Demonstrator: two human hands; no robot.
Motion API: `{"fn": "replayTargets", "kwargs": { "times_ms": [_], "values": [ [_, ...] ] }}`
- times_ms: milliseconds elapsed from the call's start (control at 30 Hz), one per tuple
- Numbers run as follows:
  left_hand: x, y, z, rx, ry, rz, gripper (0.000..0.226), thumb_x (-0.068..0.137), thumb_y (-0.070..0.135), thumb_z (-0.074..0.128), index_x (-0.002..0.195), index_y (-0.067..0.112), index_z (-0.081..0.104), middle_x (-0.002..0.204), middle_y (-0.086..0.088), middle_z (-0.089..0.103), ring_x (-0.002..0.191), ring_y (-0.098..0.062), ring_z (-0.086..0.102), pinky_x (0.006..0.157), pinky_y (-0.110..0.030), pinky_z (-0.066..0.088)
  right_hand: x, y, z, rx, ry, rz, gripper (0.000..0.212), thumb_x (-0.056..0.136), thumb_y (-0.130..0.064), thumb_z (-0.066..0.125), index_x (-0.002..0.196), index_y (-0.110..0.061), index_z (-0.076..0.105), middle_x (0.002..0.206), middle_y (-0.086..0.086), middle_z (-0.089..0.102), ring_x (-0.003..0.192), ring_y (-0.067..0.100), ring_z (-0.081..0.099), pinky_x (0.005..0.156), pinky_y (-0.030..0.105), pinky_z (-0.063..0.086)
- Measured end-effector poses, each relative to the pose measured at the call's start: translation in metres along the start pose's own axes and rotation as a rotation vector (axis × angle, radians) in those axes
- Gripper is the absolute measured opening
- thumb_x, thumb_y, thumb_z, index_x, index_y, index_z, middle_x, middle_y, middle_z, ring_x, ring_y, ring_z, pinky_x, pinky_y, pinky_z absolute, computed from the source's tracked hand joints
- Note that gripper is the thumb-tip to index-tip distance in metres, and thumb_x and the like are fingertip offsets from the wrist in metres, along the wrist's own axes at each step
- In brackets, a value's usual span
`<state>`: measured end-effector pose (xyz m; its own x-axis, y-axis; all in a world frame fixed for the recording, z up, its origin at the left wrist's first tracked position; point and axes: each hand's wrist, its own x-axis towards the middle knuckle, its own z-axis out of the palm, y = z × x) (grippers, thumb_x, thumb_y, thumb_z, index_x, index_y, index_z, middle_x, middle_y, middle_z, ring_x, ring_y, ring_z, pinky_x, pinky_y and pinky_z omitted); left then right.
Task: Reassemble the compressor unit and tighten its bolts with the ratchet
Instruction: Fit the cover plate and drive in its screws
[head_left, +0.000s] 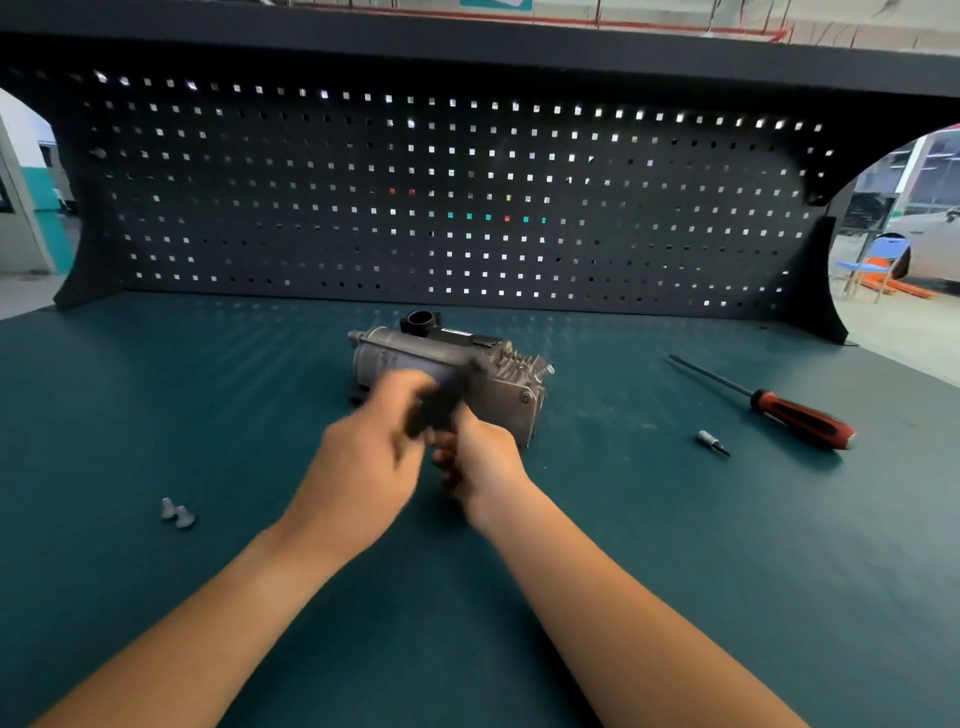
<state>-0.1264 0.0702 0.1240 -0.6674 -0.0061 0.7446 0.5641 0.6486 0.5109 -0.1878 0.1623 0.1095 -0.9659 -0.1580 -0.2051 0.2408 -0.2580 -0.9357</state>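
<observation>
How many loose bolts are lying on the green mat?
2: the left bolt and right bolt, side by side on the mat, near left. More may be hidden.

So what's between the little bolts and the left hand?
Nothing but bare green mat lies between the bolts and the left hand, as the head view shows.

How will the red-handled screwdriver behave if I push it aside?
The screwdriver may roll, since handle and shaft look round. It looks rigid, so it should move as one piece. The thick handle is likely the heavy end, so the thin shaft may swing.
</observation>
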Motion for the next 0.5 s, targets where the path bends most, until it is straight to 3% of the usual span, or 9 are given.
{"fn": "replayTargets", "kwargs": {
  "times_ms": [100, 167, 233, 300, 400, 500],
  "values": [
    [-0.006, -0.002, 0.005, 0.309, -0.231, 0.467, 0.050, 0.065, -0.007, 0.055, 0.107, 0.017, 0.045, 0.076, 0.000, 0.065, 0.078, -0.011, 0.045, 0.081, -0.018, 0.036, 0.003, 0.000, -0.004, 0.123, 0.029, -0.046, 0.036, 0.096, -0.022, 0.049, 0.061, -0.015, 0.045, 0.046, -0.005, 0.048, 0.040, 0.006, 0.045, 0.046, 0.020, 0.037],
    [-0.006, -0.003, 0.008, 0.314, -0.256, 0.477, 0.045, 0.071, -0.004, 0.052, 0.109, 0.020, 0.046, 0.079, -0.001, 0.067, 0.079, -0.009, 0.046, 0.088, -0.022, 0.036, 0.003, 0.001, -0.005, 0.188, 0.007, -0.055, 0.037, 0.096, -0.021, 0.050, 0.060, -0.015, 0.042, 0.050, -0.002, 0.044, 0.038, 0.007, 0.044, 0.046, 0.020, 0.038],
    [-0.008, 0.000, 0.008, 0.077, -0.191, 0.218, 0.039, 0.082, -0.003, 0.048, 0.103, 0.029, 0.054, 0.084, 0.004, 0.068, 0.082, -0.009, 0.053, 0.082, -0.015, 0.040, 0.001, 0.000, -0.004, 0.233, -0.006, -0.008, 0.035, 0.094, -0.023, 0.052, 0.061, -0.015, 0.045, 0.045, -0.004, 0.045, 0.037, 0.008, 0.044, 0.049, 0.022, 0.037],
    [-0.008, 0.000, 0.011, -0.179, -0.052, -0.092, 0.028, 0.091, -0.001, 0.050, 0.092, 0.025, 0.061, 0.080, 0.012, 0.068, 0.075, -0.010, 0.061, 0.069, -0.009, 0.043, 0.001, 0.000, -0.004, 0.119, 0.028, -0.019, 0.034, 0.092, -0.027, 0.054, 0.061, -0.015, 0.049, 0.038, -0.006, 0.044, 0.041, 0.010, 0.041, 0.048, 0.021, 0.034],
    [0.000, 0.000, 0.013, -0.564, 0.175, -0.446, 0.023, 0.097, 0.007, 0.043, 0.088, 0.019, 0.060, 0.070, 0.012, 0.067, 0.070, -0.009, 0.064, 0.063, -0.018, 0.047, -0.001, -0.001, -0.004, 0.003, 0.051, -0.043, 0.024, 0.092, -0.032, 0.055, 0.074, -0.016, 0.057, 0.047, -0.010, 0.056, 0.044, 0.007, 0.045, 0.043, 0.017, 0.035],
    [0.005, -0.002, 0.008, -0.820, 0.267, -0.625, 0.022, 0.099, 0.010, 0.038, 0.092, 0.019, 0.057, 0.058, 0.006, 0.064, 0.067, -0.008, 0.067, 0.068, -0.024, 0.051, -0.001, -0.003, -0.004, -0.021, 0.061, -0.060, 0.025, 0.091, -0.037, 0.057, 0.075, -0.018, 0.058, 0.062, -0.008, 0.061, 0.047, 0.005, 0.048, 0.045, 0.018, 0.036]
  ]
}}
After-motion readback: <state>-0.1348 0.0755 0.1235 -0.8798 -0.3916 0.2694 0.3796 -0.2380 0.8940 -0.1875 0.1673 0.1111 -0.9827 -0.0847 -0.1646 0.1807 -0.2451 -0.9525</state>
